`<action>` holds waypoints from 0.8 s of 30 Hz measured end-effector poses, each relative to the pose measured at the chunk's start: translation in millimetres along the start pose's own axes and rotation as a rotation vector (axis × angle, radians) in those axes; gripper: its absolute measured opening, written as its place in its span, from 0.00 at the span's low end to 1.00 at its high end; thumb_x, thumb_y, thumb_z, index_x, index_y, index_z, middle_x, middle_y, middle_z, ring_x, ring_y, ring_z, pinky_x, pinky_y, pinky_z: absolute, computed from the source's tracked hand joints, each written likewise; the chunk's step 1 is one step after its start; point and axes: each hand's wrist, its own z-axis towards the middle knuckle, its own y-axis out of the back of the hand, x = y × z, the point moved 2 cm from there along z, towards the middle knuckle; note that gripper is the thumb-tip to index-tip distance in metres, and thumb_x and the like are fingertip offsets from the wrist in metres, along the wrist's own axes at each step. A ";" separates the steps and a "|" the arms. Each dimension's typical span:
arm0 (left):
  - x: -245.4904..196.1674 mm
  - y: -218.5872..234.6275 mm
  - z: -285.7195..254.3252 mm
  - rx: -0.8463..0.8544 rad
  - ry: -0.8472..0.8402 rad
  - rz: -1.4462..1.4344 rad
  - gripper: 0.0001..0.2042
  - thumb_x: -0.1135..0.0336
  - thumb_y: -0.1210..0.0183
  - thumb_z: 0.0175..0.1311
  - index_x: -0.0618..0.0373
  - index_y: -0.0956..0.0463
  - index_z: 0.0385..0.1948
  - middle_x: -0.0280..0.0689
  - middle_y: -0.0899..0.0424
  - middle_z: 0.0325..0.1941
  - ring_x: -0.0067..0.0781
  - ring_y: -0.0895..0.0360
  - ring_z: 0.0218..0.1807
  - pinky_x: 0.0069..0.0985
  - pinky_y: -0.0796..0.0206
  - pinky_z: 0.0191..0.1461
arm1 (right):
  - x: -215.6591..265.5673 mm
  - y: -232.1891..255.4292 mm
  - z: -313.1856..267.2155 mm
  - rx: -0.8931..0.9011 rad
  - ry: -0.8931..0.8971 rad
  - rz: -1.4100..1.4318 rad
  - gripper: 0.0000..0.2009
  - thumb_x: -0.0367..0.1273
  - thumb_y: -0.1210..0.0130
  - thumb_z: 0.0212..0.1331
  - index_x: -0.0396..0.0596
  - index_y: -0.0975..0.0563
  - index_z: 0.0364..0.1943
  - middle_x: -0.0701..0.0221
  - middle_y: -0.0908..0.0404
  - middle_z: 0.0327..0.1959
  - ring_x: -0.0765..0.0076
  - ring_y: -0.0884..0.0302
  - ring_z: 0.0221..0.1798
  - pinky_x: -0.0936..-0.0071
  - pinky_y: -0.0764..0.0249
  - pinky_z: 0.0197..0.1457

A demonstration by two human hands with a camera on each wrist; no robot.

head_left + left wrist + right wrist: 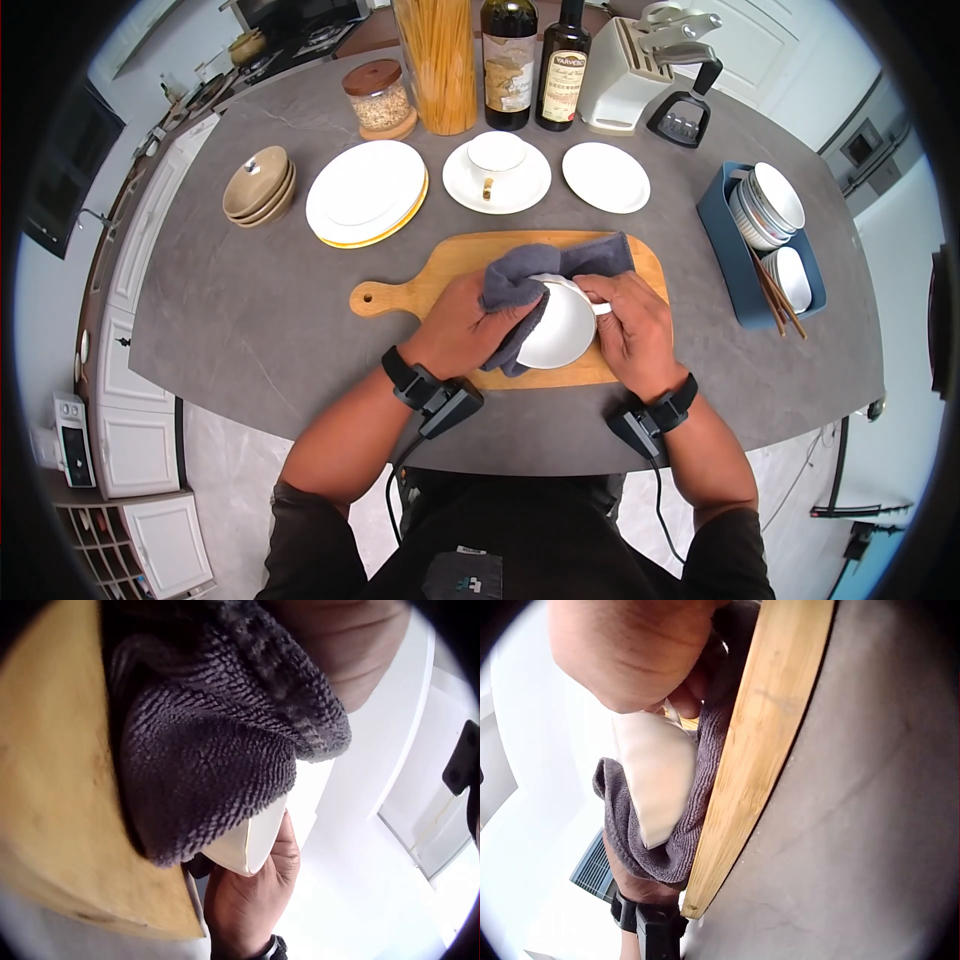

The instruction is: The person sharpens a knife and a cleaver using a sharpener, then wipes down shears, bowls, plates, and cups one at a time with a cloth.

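Note:
A white cup is tilted over the wooden cutting board, its open mouth toward me. A dark grey towel wraps its left side and back. My left hand grips the towel around the cup wall, thumb toward the rim. At the cup's other side, my right hand pinches the small handle. In the left wrist view the towel covers most of the cup. From the right wrist, the cup's outside shows close beside the board, with towel beneath it.
Behind the board stand a stack of white plates, a cup on a saucer and a small plate. Brown bowls sit left; a blue bin with bowls and chopsticks stands right. Bottles and a knife block line the back.

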 end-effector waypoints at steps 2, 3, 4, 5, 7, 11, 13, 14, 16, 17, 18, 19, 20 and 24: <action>1.5 0.2 -0.1 0.010 0.007 -0.032 0.17 0.62 0.40 0.77 0.64 0.22 0.60 0.42 0.12 0.52 0.28 0.17 0.53 0.29 0.25 0.58 | 3.0 1.3 0.2 0.005 -0.011 0.022 0.17 0.17 0.40 0.59 0.42 0.17 0.52 0.60 0.14 0.36 0.51 0.17 0.39 0.61 0.21 0.43; 2.4 1.0 -0.2 0.015 0.011 -0.016 0.18 0.63 0.41 0.77 0.64 0.22 0.61 0.42 0.12 0.53 0.28 0.17 0.54 0.29 0.25 0.59 | 4.7 2.3 0.3 0.010 -0.023 0.045 0.17 0.17 0.41 0.59 0.42 0.18 0.53 0.59 0.15 0.37 0.50 0.17 0.39 0.61 0.21 0.43; 3.4 1.6 -0.4 0.020 0.015 0.000 0.18 0.63 0.41 0.77 0.65 0.23 0.61 0.41 0.12 0.53 0.29 0.17 0.55 0.30 0.26 0.60 | 6.9 3.7 0.6 0.009 -0.022 0.046 0.17 0.17 0.41 0.59 0.42 0.18 0.53 0.59 0.15 0.37 0.50 0.17 0.39 0.61 0.21 0.43; 4.9 2.0 -0.6 0.020 0.015 0.001 0.18 0.63 0.41 0.77 0.65 0.23 0.61 0.41 0.12 0.53 0.29 0.17 0.55 0.30 0.26 0.60 | 8.7 5.0 1.1 0.028 -0.035 0.058 0.18 0.18 0.42 0.60 0.41 0.19 0.54 0.58 0.15 0.38 0.49 0.18 0.40 0.60 0.21 0.45; 7.6 2.4 -0.6 0.017 0.003 0.013 0.18 0.63 0.41 0.78 0.65 0.23 0.62 0.42 0.12 0.54 0.29 0.17 0.56 0.30 0.26 0.61 | 8.7 5.5 1.2 0.046 -0.046 0.071 0.18 0.19 0.44 0.60 0.40 0.20 0.55 0.56 0.16 0.40 0.48 0.18 0.41 0.59 0.21 0.46; 9.4 0.4 -0.4 -0.003 0.009 -0.012 0.18 0.63 0.41 0.78 0.65 0.23 0.61 0.43 0.12 0.55 0.30 0.17 0.57 0.30 0.26 0.62 | 4.5 7.7 -1.2 0.092 -0.026 0.182 0.20 0.24 0.43 0.62 0.39 0.23 0.59 0.53 0.17 0.46 0.45 0.19 0.47 0.57 0.23 0.53; 11.0 -1.2 0.4 -0.039 0.023 -0.056 0.18 0.65 0.41 0.77 0.65 0.23 0.62 0.44 0.12 0.55 0.31 0.16 0.58 0.30 0.26 0.62 | 2.2 9.5 -2.6 0.130 -0.031 0.226 0.21 0.26 0.41 0.63 0.39 0.24 0.61 0.53 0.18 0.48 0.45 0.19 0.50 0.57 0.23 0.56; 14.8 -1.8 1.2 -0.039 0.024 -0.056 0.18 0.65 0.41 0.77 0.65 0.23 0.62 0.44 0.12 0.55 0.31 0.16 0.58 0.30 0.26 0.62 | 1.7 9.3 -3.2 0.170 -0.047 0.252 0.25 0.31 0.37 0.63 0.40 0.26 0.64 0.54 0.19 0.52 0.46 0.19 0.54 0.58 0.24 0.59; 20.0 -1.3 3.6 -0.067 -0.022 -0.002 0.17 0.67 0.42 0.76 0.64 0.22 0.61 0.44 0.11 0.54 0.32 0.15 0.56 0.31 0.25 0.61 | 2.0 7.8 -3.2 0.211 -0.064 0.279 0.30 0.35 0.33 0.62 0.41 0.29 0.67 0.54 0.20 0.56 0.47 0.20 0.57 0.59 0.24 0.62; 18.9 -0.2 3.5 -0.067 -0.021 -0.002 0.17 0.67 0.42 0.76 0.64 0.22 0.61 0.44 0.11 0.54 0.32 0.15 0.56 0.31 0.25 0.61 | 1.9 6.7 -2.6 0.235 -0.076 0.307 0.36 0.38 0.28 0.57 0.42 0.31 0.69 0.56 0.22 0.59 0.48 0.20 0.59 0.59 0.25 0.64; 16.5 1.1 2.8 -0.045 0.000 0.039 0.17 0.68 0.42 0.76 0.64 0.22 0.61 0.42 0.11 0.54 0.30 0.15 0.56 0.29 0.25 0.61 | 2.0 5.6 -2.3 0.259 -0.089 0.335 0.42 0.41 0.23 0.52 0.43 0.33 0.70 0.57 0.23 0.62 0.49 0.21 0.61 0.59 0.25 0.66; 13.6 1.7 2.6 -0.023 0.021 0.080 0.17 0.69 0.43 0.76 0.65 0.22 0.62 0.40 0.11 0.54 0.27 0.16 0.56 0.28 0.25 0.62 | 3.6 5.6 -1.3 0.260 -0.088 0.336 0.42 0.41 0.23 0.52 0.43 0.33 0.70 0.57 0.23 0.62 0.49 0.21 0.61 0.59 0.25 0.66; 12.5 2.3 2.5 -0.025 0.021 0.081 0.17 0.69 0.43 0.76 0.65 0.22 0.62 0.40 0.11 0.54 0.27 0.16 0.56 0.28 0.25 0.62 | 6.1 5.5 0.4 0.267 -0.094 0.336 0.46 0.40 0.20 0.47 0.44 0.33 0.71 0.57 0.24 0.64 0.50 0.21 0.62 0.59 0.25 0.67; 10.4 1.2 1.3 0.017 0.046 0.081 0.17 0.73 0.42 0.73 0.64 0.22 0.62 0.40 0.11 0.54 0.27 0.16 0.56 0.28 0.25 0.62 | 10.7 0.2 1.7 0.235 -0.082 0.345 0.52 0.38 0.15 0.37 0.46 0.33 0.71 0.58 0.25 0.66 0.50 0.22 0.64 0.58 0.26 0.68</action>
